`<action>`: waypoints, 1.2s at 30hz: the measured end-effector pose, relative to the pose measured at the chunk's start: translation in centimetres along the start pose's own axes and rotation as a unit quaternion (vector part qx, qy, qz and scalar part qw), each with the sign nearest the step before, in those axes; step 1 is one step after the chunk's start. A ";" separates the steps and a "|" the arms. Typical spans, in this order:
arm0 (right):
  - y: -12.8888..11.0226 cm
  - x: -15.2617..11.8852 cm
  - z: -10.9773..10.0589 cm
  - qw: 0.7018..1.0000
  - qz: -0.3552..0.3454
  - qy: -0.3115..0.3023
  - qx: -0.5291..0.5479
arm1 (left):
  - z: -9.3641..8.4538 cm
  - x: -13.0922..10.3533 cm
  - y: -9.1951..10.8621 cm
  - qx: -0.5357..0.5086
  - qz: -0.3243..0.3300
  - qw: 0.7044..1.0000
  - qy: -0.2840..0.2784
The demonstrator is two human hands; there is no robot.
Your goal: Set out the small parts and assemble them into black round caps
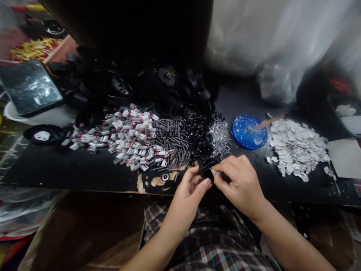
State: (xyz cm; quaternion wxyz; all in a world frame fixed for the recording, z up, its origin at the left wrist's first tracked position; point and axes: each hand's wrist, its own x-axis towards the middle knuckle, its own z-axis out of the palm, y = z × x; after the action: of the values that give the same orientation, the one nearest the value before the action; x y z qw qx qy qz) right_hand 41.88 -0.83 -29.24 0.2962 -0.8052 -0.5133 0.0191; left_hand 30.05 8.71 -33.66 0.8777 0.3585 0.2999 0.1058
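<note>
My left hand (193, 187) has its fingers wrapped round a black round part (207, 165) at the table's front edge. At that part's right side, my right hand (235, 180) pinches a small grey piece (217, 173), its tip against the black part. Just beyond the hands lie heaps of small parts: white-and-red pieces (135, 135), dark springs (172, 137), small black parts (199, 131) and thin silvery pieces (220, 137). To the right is a blue dish (248, 131) of glossy gel with a wooden stick (269, 122) resting in it, beside a pile of flat white pieces (299, 146).
Black housings (166, 79) are heaped at the back. A dark-topped flat object (31, 86) rests on a white container (19, 114) at left, near a black cup (43, 134). Clear plastic bags (279, 82) stand at the back right. A small ring (165, 177) lies near the front edge.
</note>
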 end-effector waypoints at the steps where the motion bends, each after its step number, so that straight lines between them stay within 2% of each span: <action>1: 0.0 0.0 0.0 1.000 -0.005 -0.010 -0.008 | -0.1 0.0 0.0 0.013 0.006 1.000 -0.003; 6: 0.3 0.1 -0.1 0.997 -0.024 -0.069 -0.032 | -0.6 0.1 0.5 0.077 0.004 0.997 -0.024; 11: 0.2 -0.5 -0.1 0.995 0.019 -0.090 -0.044 | -1.2 0.5 0.8 0.125 -0.034 0.990 -0.049; 14: 0.7 -1.4 -1.3 0.994 0.042 -0.100 -0.006 | -1.3 0.9 0.5 0.092 -0.062 0.993 -0.045; 16: 2.1 -2.3 -2.9 0.994 0.085 -0.069 0.000 | -1.2 1.0 0.3 0.058 -0.070 0.995 -0.029; 18: 4.5 -3.5 -4.6 0.982 0.172 -0.018 -0.075 | -1.1 1.0 0.3 0.033 -0.067 0.997 -0.012; 19: 5.9 -4.2 -5.4 0.966 0.220 -0.005 -0.138 | -1.0 1.0 0.3 0.025 -0.064 0.998 -0.007; 22: 9.5 -5.7 -6.8 0.911 0.294 -0.032 -0.288 | -0.9 1.1 0.3 0.016 -0.060 0.998 -0.001; 24: 10.3 -6.2 -6.7 0.907 0.290 -0.038 -0.302 | -0.7 1.1 0.3 0.022 -0.059 0.998 0.002; 26: 9.5 -6.0 -6.0 0.933 0.276 -0.026 -0.231 | -0.4 1.1 0.2 0.016 -0.057 0.998 0.007; 29: 6.2 -4.8 -4.0 0.971 0.230 -0.053 -0.042 | 0.4 1.0 0.0 -0.044 -0.068 0.997 0.020; 32: 2.8 -3.5 -2.1 0.979 0.163 -0.087 0.081 | 1.0 0.8 0.0 -0.107 -0.103 0.989 0.003; 36: 1.1 -2.5 -1.0 0.984 0.119 -0.064 0.115 | 0.9 0.5 0.4 -0.132 -0.103 0.986 -0.003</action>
State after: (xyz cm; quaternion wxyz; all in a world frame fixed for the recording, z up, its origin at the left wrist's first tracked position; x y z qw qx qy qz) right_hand 41.89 -3.72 -29.69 0.3487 -0.8181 -0.4266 0.1647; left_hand 30.99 8.67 -33.11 0.9246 0.2068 0.3156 0.0525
